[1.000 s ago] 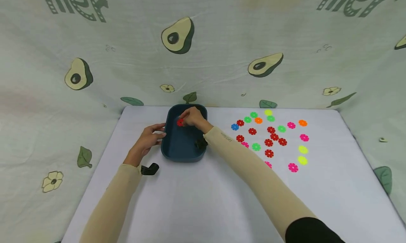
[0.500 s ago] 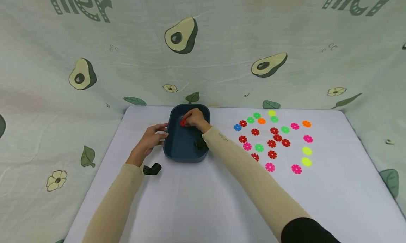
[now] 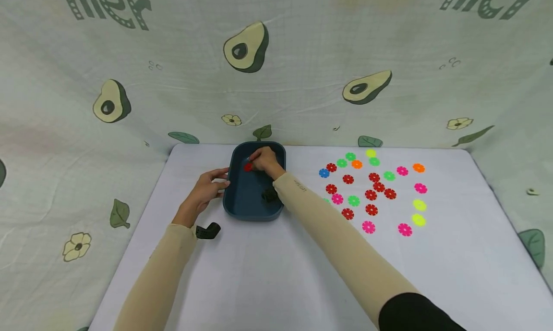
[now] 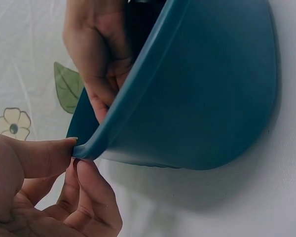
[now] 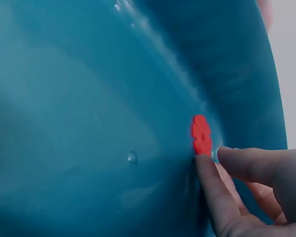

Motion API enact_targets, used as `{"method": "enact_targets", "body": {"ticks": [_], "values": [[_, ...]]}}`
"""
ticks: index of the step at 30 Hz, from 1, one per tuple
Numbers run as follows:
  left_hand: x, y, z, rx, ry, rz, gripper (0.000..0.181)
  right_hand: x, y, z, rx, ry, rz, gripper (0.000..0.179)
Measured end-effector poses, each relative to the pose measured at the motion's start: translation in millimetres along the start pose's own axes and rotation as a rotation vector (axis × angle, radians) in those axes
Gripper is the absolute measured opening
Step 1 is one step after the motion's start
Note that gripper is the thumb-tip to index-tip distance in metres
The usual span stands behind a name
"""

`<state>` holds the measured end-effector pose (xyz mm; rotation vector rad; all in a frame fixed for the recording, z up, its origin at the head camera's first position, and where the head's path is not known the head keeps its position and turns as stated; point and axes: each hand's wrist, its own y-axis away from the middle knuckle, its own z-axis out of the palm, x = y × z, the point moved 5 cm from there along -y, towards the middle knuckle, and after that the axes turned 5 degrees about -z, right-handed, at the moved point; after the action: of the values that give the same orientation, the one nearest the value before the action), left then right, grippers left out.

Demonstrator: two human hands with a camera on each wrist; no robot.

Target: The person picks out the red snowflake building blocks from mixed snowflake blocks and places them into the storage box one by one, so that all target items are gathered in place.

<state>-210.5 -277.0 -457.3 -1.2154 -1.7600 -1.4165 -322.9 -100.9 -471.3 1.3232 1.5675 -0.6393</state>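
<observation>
The deep blue plastic tub (image 3: 246, 201) stands at the back of the white table. My left hand (image 3: 206, 189) is at its left side; in the left wrist view the thumb (image 4: 49, 153) lies over the rim and curled fingers press from below. Inside the tub is my right hand (image 3: 264, 160), reaching toward the far end. A red notched plastic disc (image 5: 202, 136) is at its index fingertip (image 5: 205, 165), close to the tub's wall. The right thumb shows slightly apart from the disc. Part of the tub's inside is hidden by the right hand and sleeve.
Several notched discs in red, green, pink, yellow, orange and blue lie scattered on the right of the table, such as a red disc (image 3: 371, 209) and a blue disc (image 3: 324, 173). A patterned cloth (image 3: 302, 57) hangs behind. Black wrist cameras (image 3: 208, 230) stick out from both sleeves.
The right hand has stayed in the tub, with its fingertips shifted slightly right and the red disc now looking more tilted. The left hand has not moved along the rim.
</observation>
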Motion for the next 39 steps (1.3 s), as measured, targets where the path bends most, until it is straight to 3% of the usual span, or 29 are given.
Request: {"method": "enact_targets", "body": {"ticks": [5,12,21,39], "values": [[0.8,0.3,1.6,-0.011,-0.006,0.006,0.056,-7,5.7,-5,-0.014,0.002,-0.016,0.021],[-0.1,-0.6,-0.1,-0.002,-0.028,-0.005,0.056,-28,19.2,-12,-0.105,-0.016,-0.07,0.029],[-1.6,-0.7,-0.5,-0.024,-0.041,-0.011,0.057,-49,53.6,-34,-0.226,-0.008,-0.133,0.035],[1.1,-0.1,-1.2,-0.044,-0.062,0.003,0.06,-4,120.3,-91,-0.221,-0.089,-0.146,0.03]]}}
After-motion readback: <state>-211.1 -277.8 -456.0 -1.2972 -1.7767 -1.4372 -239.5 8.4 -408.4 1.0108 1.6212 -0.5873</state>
